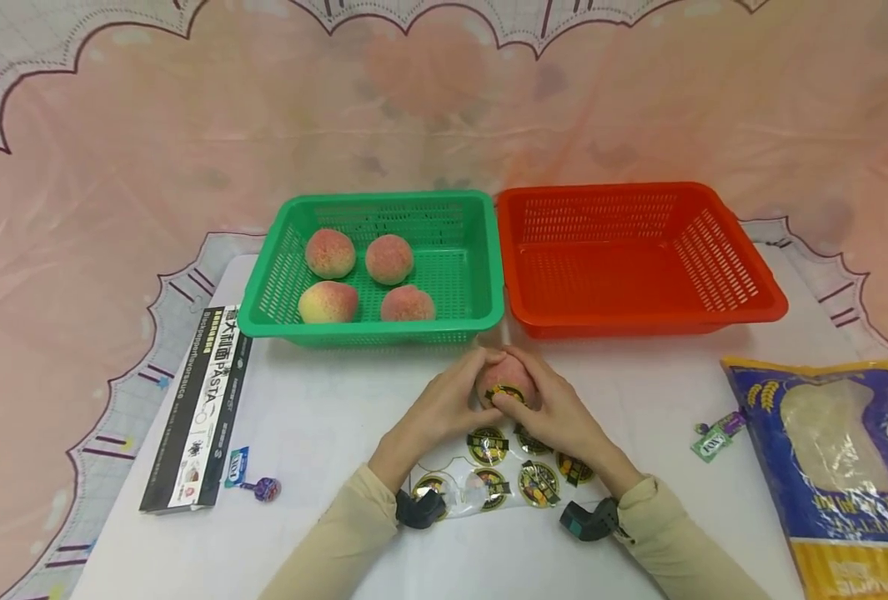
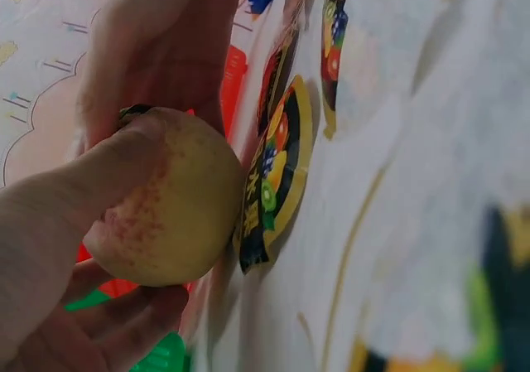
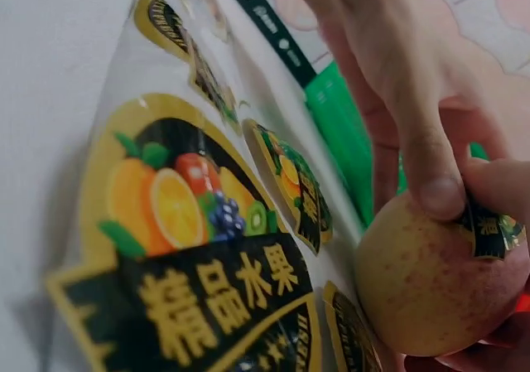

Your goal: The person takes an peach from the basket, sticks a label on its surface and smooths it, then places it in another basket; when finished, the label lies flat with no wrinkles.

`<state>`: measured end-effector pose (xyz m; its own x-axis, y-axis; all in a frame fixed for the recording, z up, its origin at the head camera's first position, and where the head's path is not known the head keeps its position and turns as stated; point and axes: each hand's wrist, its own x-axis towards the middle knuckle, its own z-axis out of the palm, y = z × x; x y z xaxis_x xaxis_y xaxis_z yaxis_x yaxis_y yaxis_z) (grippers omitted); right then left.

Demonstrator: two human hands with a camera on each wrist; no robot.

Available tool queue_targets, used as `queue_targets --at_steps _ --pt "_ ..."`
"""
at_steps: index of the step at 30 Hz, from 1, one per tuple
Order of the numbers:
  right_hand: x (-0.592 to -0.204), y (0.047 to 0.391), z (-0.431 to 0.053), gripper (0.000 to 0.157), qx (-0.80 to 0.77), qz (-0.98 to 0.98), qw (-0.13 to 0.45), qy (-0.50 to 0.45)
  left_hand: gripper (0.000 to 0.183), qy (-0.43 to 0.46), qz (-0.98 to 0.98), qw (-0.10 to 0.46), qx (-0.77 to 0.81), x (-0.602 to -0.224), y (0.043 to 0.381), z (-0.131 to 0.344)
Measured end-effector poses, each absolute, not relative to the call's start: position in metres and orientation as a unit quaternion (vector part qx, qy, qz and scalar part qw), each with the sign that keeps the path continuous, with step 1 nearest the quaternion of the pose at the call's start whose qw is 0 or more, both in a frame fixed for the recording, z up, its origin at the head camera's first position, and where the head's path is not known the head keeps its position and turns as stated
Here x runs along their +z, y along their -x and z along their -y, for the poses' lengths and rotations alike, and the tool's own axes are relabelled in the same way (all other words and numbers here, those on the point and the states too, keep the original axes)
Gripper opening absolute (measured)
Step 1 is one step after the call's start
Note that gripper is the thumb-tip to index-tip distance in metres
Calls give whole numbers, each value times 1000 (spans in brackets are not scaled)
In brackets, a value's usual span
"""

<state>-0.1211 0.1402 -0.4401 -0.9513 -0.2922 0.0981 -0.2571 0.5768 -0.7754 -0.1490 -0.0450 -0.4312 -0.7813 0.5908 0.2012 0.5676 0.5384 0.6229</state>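
In the head view, a peach (image 1: 498, 375) sits between both hands, near the front of the baskets. My left hand (image 1: 447, 400) curls round its left side, with the thumb pressing on its skin in the left wrist view. From the other side my right hand (image 1: 564, 412) grips the same peach, its thumb over a black-and-gold fruit sticker (image 1: 509, 392). The right wrist view has this sticker (image 3: 489, 233) lying against the peach under the thumbs. Just below the hands is a clear sheet (image 1: 454, 471) bearing several round fruit stickers (image 1: 539, 483).
Behind stand a green basket (image 1: 372, 327) holding several peaches (image 1: 389, 259) and a red basket (image 1: 646, 321). A pasta box (image 1: 196, 408) and a lollipop (image 1: 266, 489) lie at left. At right are small candy packs (image 1: 717, 435) and a blue-and-yellow bag (image 1: 834, 467).
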Motion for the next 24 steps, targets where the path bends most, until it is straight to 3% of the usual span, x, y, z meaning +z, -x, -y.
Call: queue_targets --at_steps 6,12,18,24 --pt "-440 121 -140 67 -440 -886 11 149 68 -305 -890 10 338 -434 145 43" --pt "-438 123 -142 66 -486 -861 24 145 77 -327 -866 60 374 -428 147 57" --pt "-408 123 -156 61 -549 -821 44 148 52 -346 -844 58 405 -427 148 101" --pt "-368 142 -178 55 -606 -778 -6 165 42 -322 -887 56 327 -448 133 134"
